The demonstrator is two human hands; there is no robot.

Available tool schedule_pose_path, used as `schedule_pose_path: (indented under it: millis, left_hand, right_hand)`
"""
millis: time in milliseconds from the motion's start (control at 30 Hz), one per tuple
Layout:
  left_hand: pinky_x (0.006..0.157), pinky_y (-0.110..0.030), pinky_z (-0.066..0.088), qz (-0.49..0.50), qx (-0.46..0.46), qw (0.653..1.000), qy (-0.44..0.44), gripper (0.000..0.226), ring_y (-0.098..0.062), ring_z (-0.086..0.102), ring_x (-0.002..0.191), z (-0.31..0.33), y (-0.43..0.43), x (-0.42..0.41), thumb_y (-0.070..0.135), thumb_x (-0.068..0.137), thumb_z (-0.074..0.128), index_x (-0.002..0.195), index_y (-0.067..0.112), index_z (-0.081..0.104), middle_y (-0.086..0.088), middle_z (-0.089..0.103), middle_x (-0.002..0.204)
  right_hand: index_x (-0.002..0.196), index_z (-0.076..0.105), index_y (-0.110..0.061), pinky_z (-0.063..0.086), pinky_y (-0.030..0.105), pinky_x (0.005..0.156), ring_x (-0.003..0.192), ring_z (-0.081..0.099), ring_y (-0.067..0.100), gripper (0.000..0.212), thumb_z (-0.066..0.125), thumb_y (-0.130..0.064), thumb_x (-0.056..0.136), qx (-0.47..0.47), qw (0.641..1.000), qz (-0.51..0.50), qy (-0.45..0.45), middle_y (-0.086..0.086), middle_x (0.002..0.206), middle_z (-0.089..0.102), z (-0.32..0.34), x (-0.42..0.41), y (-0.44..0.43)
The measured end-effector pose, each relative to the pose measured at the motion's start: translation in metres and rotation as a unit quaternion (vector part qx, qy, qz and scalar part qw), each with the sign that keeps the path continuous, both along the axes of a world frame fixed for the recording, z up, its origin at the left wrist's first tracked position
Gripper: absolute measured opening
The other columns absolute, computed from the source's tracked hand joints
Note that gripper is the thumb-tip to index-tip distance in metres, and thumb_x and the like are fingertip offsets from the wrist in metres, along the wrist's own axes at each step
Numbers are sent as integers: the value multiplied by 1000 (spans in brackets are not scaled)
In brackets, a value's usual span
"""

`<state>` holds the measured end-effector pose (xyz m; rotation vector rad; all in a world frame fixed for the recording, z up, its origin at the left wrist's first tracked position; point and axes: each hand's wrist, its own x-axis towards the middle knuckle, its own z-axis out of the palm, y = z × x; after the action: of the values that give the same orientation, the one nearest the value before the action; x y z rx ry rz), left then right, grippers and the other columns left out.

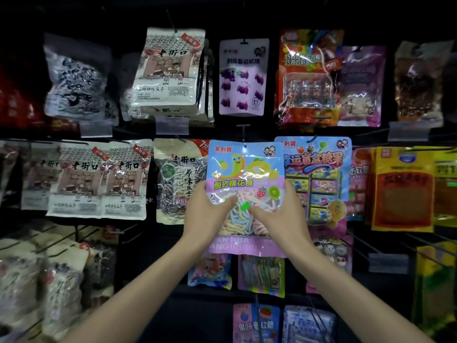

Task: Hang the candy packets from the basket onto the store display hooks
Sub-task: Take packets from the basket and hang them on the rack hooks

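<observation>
Filling the frame, the display wall [143, 256] carries hung stock. At centre the candy packet [244, 169] stands upright, long axis vertical, with the left hand [207, 214] and right hand [280, 214] each gripping a lower side equally. Its punched hole [244, 146] sits just below a bare hook [243, 133], judged the target.

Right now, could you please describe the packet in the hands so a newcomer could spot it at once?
On the display wall, find the grape packet, top centre. Directly below, left hand and right hand hold the candy packet. Only it shows a yellow worm above a clear window of pastel strips.
</observation>
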<state>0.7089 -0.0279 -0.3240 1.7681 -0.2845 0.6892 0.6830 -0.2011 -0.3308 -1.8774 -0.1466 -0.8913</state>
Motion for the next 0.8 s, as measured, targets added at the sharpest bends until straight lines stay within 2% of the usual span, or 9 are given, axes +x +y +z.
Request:
schedule_pose_path:
  millis: [67,100,267,333,433,567,633,700,800]
  left_hand:
    - [90,-46,60,2,-17,1000,-19,69,-15,71,105,-3,-1,-2,62,71,78,129,36,51,13,68,120]
    - [90,-47,61,-1,-25,999,-26,72,-15,72,105,-5,-2,-3,65,68,76,129,40,49,13,68,119]
    - [88,-49,62,-10,-53,998,-38,66,-16,73,105,-11,-3,0,67,70,75,127,47,48,15,69,121]
    - [88,-48,62,-15,-60,997,-43,65,-16,74,104,-10,-2,3,66,70,76,126,47,50,16,69,120]
    - [86,-48,62,-11,-58,997,-45,64,-16,74,104,-6,-1,9,65,70,76,126,47,51,17,69,121]
    - [84,-49,63,-7,-48,998,-39,61,-19,74,103,-3,0,21,67,70,76,122,48,50,14,69,121]
    - [84,-48,62,3,-40,998,-40,55,-17,73,102,0,-1,20,64,72,75,118,47,51,13,69,119]
    - [87,-47,60,15,-25,999,-43,53,-15,69,105,1,-2,17,56,79,76,123,39,53,13,64,120]
    - [92,-46,58,20,-20,999,-43,54,-15,65,109,-1,-2,18,47,87,77,132,31,54,13,58,123]
  right_hand:
    - [163,23,-30,40,32,102,139,45,16,102,87,-33,84,7,1000,6,-6,-7,158,40,0,-3,0]
    - [162,24,-30,40,31,102,137,46,13,102,88,-34,83,9,1000,10,-12,-8,159,40,-1,-2,-1]
    - [159,29,-33,45,32,101,130,50,9,98,89,-34,81,7,1000,15,-24,-17,147,46,-2,4,-1]
    - [159,31,-33,45,32,99,131,50,11,97,89,-33,81,3,999,17,-31,-13,146,48,-1,9,0]
    - [153,37,-34,45,32,95,125,52,11,91,90,-33,80,1,999,9,-35,-14,134,52,3,18,3]
    - [149,41,-35,55,45,99,125,58,19,88,89,-42,76,-1,999,-8,-31,-8,136,58,5,28,6]
    - [151,40,-32,52,41,97,128,56,21,89,89,-40,77,-2,1000,-9,-26,-6,139,57,5,31,5]
    - [153,38,-28,46,34,92,130,54,21,89,89,-36,80,3,1000,-3,-21,-6,140,54,5,29,3]
    - [154,36,-24,40,26,82,113,49,13,87,87,-29,84,8,1000,16,-14,-11,123,45,3,27,-3]
